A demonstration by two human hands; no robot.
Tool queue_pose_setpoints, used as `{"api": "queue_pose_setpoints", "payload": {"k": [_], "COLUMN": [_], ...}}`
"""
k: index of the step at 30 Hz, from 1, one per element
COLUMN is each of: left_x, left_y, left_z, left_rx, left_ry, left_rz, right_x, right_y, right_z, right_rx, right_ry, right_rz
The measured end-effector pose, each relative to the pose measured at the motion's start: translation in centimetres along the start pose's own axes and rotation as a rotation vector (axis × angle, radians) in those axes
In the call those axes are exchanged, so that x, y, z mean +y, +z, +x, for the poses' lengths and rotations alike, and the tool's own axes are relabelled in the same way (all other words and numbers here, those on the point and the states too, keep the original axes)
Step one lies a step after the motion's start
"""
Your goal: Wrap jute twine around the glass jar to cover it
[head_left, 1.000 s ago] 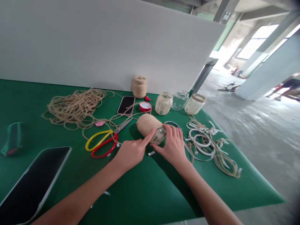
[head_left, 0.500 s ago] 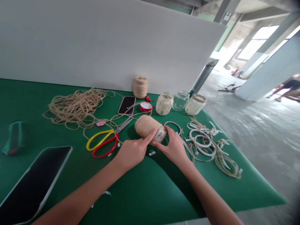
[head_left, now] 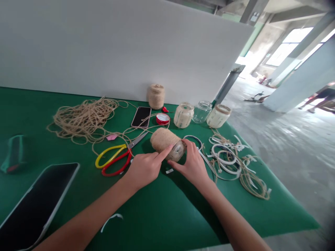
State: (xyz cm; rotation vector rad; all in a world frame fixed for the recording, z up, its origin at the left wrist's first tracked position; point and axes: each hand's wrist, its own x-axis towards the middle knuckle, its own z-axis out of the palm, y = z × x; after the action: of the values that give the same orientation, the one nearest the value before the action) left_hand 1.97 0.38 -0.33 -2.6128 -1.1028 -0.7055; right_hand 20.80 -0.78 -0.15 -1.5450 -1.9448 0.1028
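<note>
Twine-wound jar (head_left: 163, 140) lies on its side at centre frame on the green table mat (head_left: 180, 212). Twine covers most of the body; the glass end remains bare. Left hand (head_left: 143, 170) rests its index fingertip on the twine; right hand (head_left: 192, 164) curves around the glass end. Hands just apart. Fully covered jar (head_left: 156, 97) stands upper centre.
</note>
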Motion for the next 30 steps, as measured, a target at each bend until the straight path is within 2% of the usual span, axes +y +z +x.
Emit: {"api": "queue_pose_setpoints", "payload": {"k": [2,17,25,30], "left_x": [-0.08,0.22,0.24,0.28], "left_y": [-0.16,0.48,0.4,0.41], "left_z": [0.0,-0.39,-0.31,-0.26], "left_rx": [0.029,0.019,-0.009,-0.005], "left_ry": [0.012,0.017,-0.006,0.005], "left_rz": [-0.009,-0.102,-0.079,-0.068], "right_x": [0.04,0.31,0.49,0.73], "right_y": [-0.02,-0.04,0.08,0.25], "right_z": [0.01,0.08,0.15,0.2], "right_rx": [0.008,-0.029,0.016,-0.02], "right_ry": [-0.001,0.063,-0.031,-0.02], "right_rz": [0.0,-0.016,-0.133,-0.126]}}
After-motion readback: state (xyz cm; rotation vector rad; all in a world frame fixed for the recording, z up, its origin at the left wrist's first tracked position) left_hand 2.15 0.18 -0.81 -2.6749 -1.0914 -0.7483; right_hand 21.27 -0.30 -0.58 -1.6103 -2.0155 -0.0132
